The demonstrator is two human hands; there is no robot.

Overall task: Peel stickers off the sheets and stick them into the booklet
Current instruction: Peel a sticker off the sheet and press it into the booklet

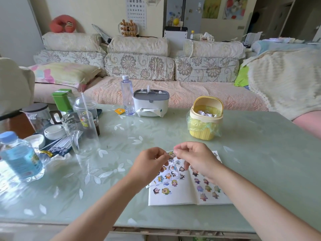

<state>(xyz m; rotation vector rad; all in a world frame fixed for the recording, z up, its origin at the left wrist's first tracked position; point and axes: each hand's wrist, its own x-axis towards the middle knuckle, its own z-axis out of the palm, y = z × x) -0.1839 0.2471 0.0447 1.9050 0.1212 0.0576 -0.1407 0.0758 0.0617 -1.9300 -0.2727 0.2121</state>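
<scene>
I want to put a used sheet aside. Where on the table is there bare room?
Widest bare patch: right of the booklet and the yellow bin, out to the table's right edge. Another lies front left, between the blue-capped bottle and the booklet. The left end around the glass jug is crowded.

A home living room is showing. A floral sofa [139, 66] is sitting beyond the right grip [194, 159], behind the table [243, 153].

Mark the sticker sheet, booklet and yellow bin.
sticker sheet [167, 176], head view, middle of the sheet.
booklet [178, 197], head view, bare part of the left page.
yellow bin [201, 134], head view, ribbed lower wall.
</scene>
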